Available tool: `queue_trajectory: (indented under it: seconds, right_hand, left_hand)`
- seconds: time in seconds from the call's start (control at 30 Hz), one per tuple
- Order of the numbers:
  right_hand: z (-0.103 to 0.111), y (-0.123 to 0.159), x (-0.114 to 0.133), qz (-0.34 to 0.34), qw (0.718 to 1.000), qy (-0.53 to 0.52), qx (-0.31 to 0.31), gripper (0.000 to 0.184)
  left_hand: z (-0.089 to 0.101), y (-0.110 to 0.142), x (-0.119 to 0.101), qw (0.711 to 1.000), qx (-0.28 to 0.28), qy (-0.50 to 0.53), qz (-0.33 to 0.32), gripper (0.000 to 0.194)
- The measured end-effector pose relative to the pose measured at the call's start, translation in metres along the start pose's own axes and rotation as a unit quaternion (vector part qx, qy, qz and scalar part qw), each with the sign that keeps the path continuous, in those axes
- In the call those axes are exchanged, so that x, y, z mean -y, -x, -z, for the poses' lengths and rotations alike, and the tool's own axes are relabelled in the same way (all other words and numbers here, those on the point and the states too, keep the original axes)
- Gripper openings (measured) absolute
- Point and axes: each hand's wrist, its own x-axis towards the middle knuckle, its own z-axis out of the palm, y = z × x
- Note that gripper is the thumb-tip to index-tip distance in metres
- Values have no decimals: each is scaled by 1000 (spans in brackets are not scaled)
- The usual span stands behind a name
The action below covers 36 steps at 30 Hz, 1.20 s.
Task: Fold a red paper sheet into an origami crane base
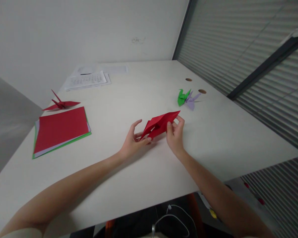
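Between my two hands is a partly folded sheet of red origami paper, held just above the white table with a flap standing open. My left hand pinches its lower left corner between thumb and fingers, its index finger raised off the paper. On the paper's right side, my right hand grips with the thumb in front and the fingers behind. The fingers behind the paper are partly hidden.
A stack of red, lilac and green paper lies at left, with a red paper crane behind it. Green and lilac cranes sit at right. Written sheets lie at the back. Blinds border the right side.
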Motion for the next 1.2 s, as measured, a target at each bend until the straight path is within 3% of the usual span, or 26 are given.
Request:
queue_trajectory:
  seconds: [0.1, 0.2, 0.33, 0.4, 0.43, 0.47, 0.53, 0.6, 0.63, 0.7, 0.8, 0.9, 1.03, 1.13, 1.2]
  right_hand:
    - [-1, -1, 0, -25, 999, -34, -10, 40]
    - [-2, -4, -5, -65, 996, -47, 39, 34]
    - [-1, -7, -13, -71, 994, -40, 66, 30]
    - [0, -7, -16, -77, 995, -7, 66, 30]
    - [0, -8, -17, -85, 994, 9, 67, 30]
    - [0, -7, -18, -94, 993, 17, 68, 31]
    - [0, -7, -17, -110, 991, 15, 78, 33]
    - [-2, -5, -13, -116, 989, 6, 97, 35]
    - [-2, -4, -10, -111, 988, 2, 109, 36]
    - [-2, -2, -2, -80, 987, -3, 138, 37]
    - [-1, 1, 8, 5, 980, 11, 198, 30]
    - [1, 3, 11, 81, 966, 79, 234, 27]
    - [2, 4, 8, 140, 951, 158, 228, 32]
    - [3, 4, 7, 183, 942, 164, 227, 33]
    - [5, 3, 8, 211, 939, 154, 225, 31]
  left_hand:
    - [0, -1, -2, 999, -1, -28, -28, 82]
    - [5, -6, -1, 997, -28, -53, -43, 76]
    - [18, -17, 2, 997, -42, -59, -14, 66]
    - [27, -22, 4, 992, -30, -126, 4, 52]
    - [31, -23, 4, 982, -44, -184, -22, 47]
    - [34, -24, 4, 959, -71, -264, -73, 45]
    - [37, -22, 2, 877, -118, -426, -190, 37]
    - [36, -19, -1, 804, -97, -522, -265, 29]
    - [34, -17, -2, 791, -71, -538, -281, 30]
    - [32, -16, -3, 803, -25, -525, -281, 41]
    - [32, -18, 1, 856, 0, -457, -243, 63]
    - [36, -24, 5, 899, 7, -391, -197, 68]
    - [41, -27, 1, 911, 15, -381, -154, 54]
    - [43, -27, -9, 907, 27, -406, -106, 25]
    - [43, -27, -15, 918, 41, -385, -88, 21]
